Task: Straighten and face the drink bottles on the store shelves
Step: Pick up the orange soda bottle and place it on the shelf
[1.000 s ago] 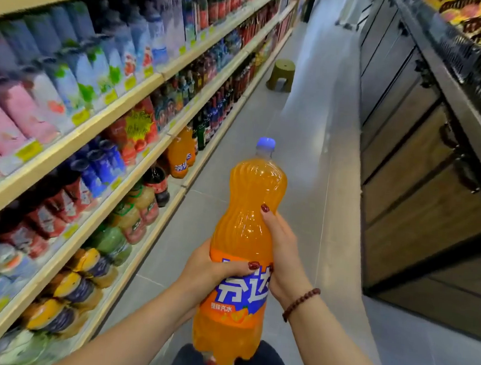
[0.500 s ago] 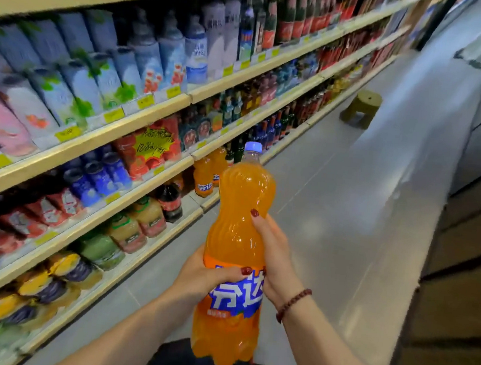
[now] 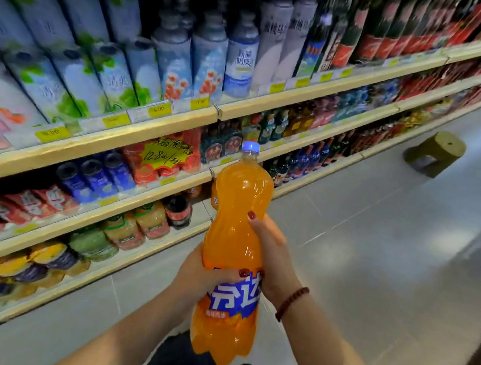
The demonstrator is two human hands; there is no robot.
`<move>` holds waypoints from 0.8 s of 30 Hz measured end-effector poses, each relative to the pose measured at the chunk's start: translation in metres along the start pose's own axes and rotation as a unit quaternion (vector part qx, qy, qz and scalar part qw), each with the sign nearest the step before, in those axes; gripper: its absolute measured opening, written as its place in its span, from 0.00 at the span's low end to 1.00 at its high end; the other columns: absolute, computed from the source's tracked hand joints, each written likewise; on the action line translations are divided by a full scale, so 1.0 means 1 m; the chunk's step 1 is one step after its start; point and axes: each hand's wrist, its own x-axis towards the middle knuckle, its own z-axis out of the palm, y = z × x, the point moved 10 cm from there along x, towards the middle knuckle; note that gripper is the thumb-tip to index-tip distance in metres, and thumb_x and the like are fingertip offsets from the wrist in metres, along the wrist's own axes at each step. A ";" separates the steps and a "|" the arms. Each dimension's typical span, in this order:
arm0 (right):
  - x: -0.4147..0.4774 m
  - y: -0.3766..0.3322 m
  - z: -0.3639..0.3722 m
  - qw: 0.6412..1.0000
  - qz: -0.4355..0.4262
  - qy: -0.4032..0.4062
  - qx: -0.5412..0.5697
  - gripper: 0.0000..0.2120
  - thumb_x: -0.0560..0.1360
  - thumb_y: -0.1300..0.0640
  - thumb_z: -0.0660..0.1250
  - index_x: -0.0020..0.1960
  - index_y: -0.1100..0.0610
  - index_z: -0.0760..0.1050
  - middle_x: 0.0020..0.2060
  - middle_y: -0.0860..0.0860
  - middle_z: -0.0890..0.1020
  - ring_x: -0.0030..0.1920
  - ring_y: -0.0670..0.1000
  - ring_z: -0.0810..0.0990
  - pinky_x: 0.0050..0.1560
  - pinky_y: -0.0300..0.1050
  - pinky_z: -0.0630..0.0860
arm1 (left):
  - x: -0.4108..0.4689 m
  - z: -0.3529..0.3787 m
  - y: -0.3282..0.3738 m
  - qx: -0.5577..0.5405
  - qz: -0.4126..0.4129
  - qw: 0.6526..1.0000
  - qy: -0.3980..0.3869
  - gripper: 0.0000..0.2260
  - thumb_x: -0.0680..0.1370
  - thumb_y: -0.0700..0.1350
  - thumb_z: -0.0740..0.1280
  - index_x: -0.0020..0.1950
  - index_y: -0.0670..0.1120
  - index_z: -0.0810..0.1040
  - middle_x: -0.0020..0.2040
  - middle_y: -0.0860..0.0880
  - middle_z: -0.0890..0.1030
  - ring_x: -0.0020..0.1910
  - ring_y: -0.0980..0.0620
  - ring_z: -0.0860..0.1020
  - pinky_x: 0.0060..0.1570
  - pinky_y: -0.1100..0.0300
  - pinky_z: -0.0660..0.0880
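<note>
We hold a large orange soda bottle [image 3: 236,239] upright between both hands, out in the aisle and clear of the shelving. Our left hand [image 3: 197,277] wraps the bottle from nine o'clock at the top edge of its blue label [image 3: 234,297], thumb laid across the front. Our right hand [image 3: 273,260] closes on it from three o'clock, a little higher, with a finger reaching up along the waist of the bottle; a dark red bead bracelet [image 3: 291,303] circles that wrist. The bottle's blue cap [image 3: 250,147] points toward twelve o'clock, and the label faces us. Just behind the bottle, at about eleven o'clock from our hands, more orange bottles [image 3: 215,193] stand on the bottom shelf [image 3: 96,274], partly hidden by the one we hold. Farther toward nine o'clock that shelf carries dark, amber, green and yellow bottles in a row. The shelf above holds blue-capped bottles and red packs with a yellow starburst price sign [image 3: 167,152]. Higher again, pale blue and white bottles stand behind yellow price tags. At two o'clock, well apart on the grey floor, sits a small olive stool [image 3: 437,153].
</note>
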 end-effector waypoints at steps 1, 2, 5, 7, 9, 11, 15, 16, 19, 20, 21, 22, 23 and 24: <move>0.016 -0.006 -0.002 1.000 0.004 -0.007 -0.009 0.22 0.65 0.39 0.72 0.57 0.44 0.75 0.47 0.47 0.86 0.46 0.52 0.86 0.40 0.46 0.82 | 0.010 0.000 0.006 -0.015 -0.001 1.000 0.003 0.41 0.54 0.54 0.79 0.63 0.54 0.66 0.57 0.51 0.78 0.51 0.50 0.80 0.55 0.48 0.79; 0.032 -0.010 -0.003 1.000 0.005 -0.017 -0.011 0.22 0.64 0.40 0.71 0.56 0.44 0.75 0.46 0.46 0.87 0.45 0.52 0.86 0.39 0.45 0.82 | 0.021 0.001 0.013 -0.028 -0.003 1.000 0.001 0.44 0.51 0.56 0.78 0.64 0.53 0.65 0.56 0.51 0.79 0.51 0.50 0.80 0.52 0.50 0.80; 0.069 -0.018 -0.009 0.999 0.018 -0.029 -0.002 0.23 0.65 0.40 0.70 0.58 0.43 0.75 0.50 0.49 0.86 0.48 0.53 0.86 0.44 0.49 0.82 | 0.046 0.007 0.032 -0.056 -0.010 0.998 -0.017 0.45 0.53 0.57 0.82 0.66 0.54 0.66 0.55 0.52 0.80 0.51 0.50 0.81 0.50 0.51 0.80; 0.091 -0.016 -0.011 0.998 0.036 -0.045 0.008 0.26 0.64 0.41 0.70 0.61 0.45 0.75 0.52 0.52 0.85 0.49 0.55 0.85 0.47 0.51 0.82 | 0.062 0.009 0.038 -0.066 -0.012 0.998 -0.004 0.44 0.55 0.55 0.82 0.67 0.53 0.67 0.58 0.49 0.81 0.54 0.47 0.81 0.57 0.46 0.78; 0.112 -0.014 -0.013 0.996 0.050 -0.068 0.002 0.26 0.64 0.42 0.70 0.61 0.47 0.76 0.51 0.52 0.85 0.49 0.55 0.85 0.46 0.50 0.82 | 0.077 0.008 0.039 -0.088 -0.022 0.995 0.031 0.45 0.53 0.52 0.82 0.66 0.50 0.67 0.59 0.46 0.80 0.55 0.45 0.80 0.59 0.43 0.76; 0.134 -0.009 -0.017 0.994 0.073 -0.083 0.000 0.23 0.63 0.43 0.70 0.58 0.47 0.78 0.50 0.52 0.86 0.49 0.54 0.85 0.44 0.48 0.82 | 0.093 0.011 0.035 -0.126 -0.032 0.990 0.056 0.46 0.50 0.52 0.82 0.66 0.51 0.68 0.58 0.46 0.81 0.54 0.44 0.81 0.59 0.42 0.76; 0.177 0.010 -0.028 0.983 0.121 -0.132 -0.028 0.28 0.62 0.40 0.72 0.60 0.48 0.77 0.52 0.53 0.85 0.50 0.56 0.85 0.45 0.49 0.82 | 0.127 0.028 0.031 -0.181 -0.004 0.982 0.059 0.38 0.53 0.52 0.79 0.62 0.54 0.71 0.51 0.51 0.85 0.48 0.49 0.84 0.46 0.56 0.81; 0.185 0.012 -0.029 0.981 0.130 -0.141 -0.039 0.29 0.61 0.39 0.73 0.60 0.48 0.77 0.52 0.53 0.85 0.51 0.56 0.85 0.45 0.49 0.82 | 0.134 0.031 0.030 -0.190 0.001 0.980 0.060 0.35 0.55 0.51 0.78 0.61 0.55 0.72 0.49 0.53 0.85 0.47 0.51 0.84 0.42 0.62 0.80; 0.217 0.029 -0.036 0.971 0.157 -0.165 -0.074 0.35 0.58 0.35 0.77 0.62 0.46 0.76 0.54 0.53 0.85 0.52 0.57 0.85 0.51 0.56 0.81 | 0.167 0.037 0.015 -0.208 -0.007 0.973 0.096 0.31 0.58 0.48 0.79 0.58 0.56 0.73 0.47 0.56 0.85 0.46 0.53 0.84 0.38 0.65 0.79; 0.228 0.036 -0.039 0.967 0.167 -0.174 -0.079 0.35 0.58 0.35 0.77 0.62 0.45 0.76 0.54 0.53 0.85 0.53 0.57 0.84 0.53 0.58 0.80 | 0.179 0.038 0.010 -0.214 -0.008 0.971 0.104 0.31 0.58 0.47 0.79 0.58 0.56 0.73 0.47 0.55 0.86 0.46 0.53 0.84 0.39 0.65 0.79; 0.238 0.044 -0.042 0.965 0.172 -0.180 -0.084 0.35 0.58 0.35 0.77 0.62 0.44 0.76 0.54 0.52 0.85 0.53 0.56 0.84 0.53 0.58 0.80 | 0.191 0.038 0.003 -0.220 -0.009 0.969 0.112 0.32 0.56 0.49 0.79 0.58 0.55 0.73 0.48 0.54 0.86 0.47 0.52 0.84 0.40 0.63 0.79; 0.248 0.052 -0.045 0.963 0.172 -0.185 -0.089 0.34 0.58 0.34 0.77 0.61 0.43 0.76 0.55 0.51 0.84 0.53 0.55 0.84 0.53 0.57 0.81 | 0.203 0.038 -0.006 -0.220 -0.008 0.968 0.119 0.33 0.55 0.50 0.79 0.58 0.54 0.74 0.48 0.53 0.86 0.47 0.52 0.84 0.41 0.63 0.79; 0.257 0.061 -0.047 0.962 0.170 -0.188 -0.098 0.35 0.55 0.32 0.77 0.60 0.41 0.77 0.54 0.50 0.85 0.53 0.54 0.84 0.53 0.56 0.81 | 0.214 0.038 -0.015 -0.217 -0.008 0.968 0.124 0.35 0.53 0.52 0.80 0.58 0.54 0.73 0.48 0.55 0.85 0.47 0.53 0.84 0.40 0.64 0.79; 0.266 0.070 -0.050 0.961 0.170 -0.188 -0.112 0.36 0.53 0.30 0.77 0.58 0.39 0.77 0.54 0.49 0.85 0.53 0.53 0.84 0.54 0.56 0.80 | 0.225 0.037 -0.025 -0.215 -0.008 0.968 0.129 0.38 0.52 0.55 0.81 0.59 0.53 0.73 0.47 0.57 0.85 0.47 0.54 0.84 0.39 0.66 0.79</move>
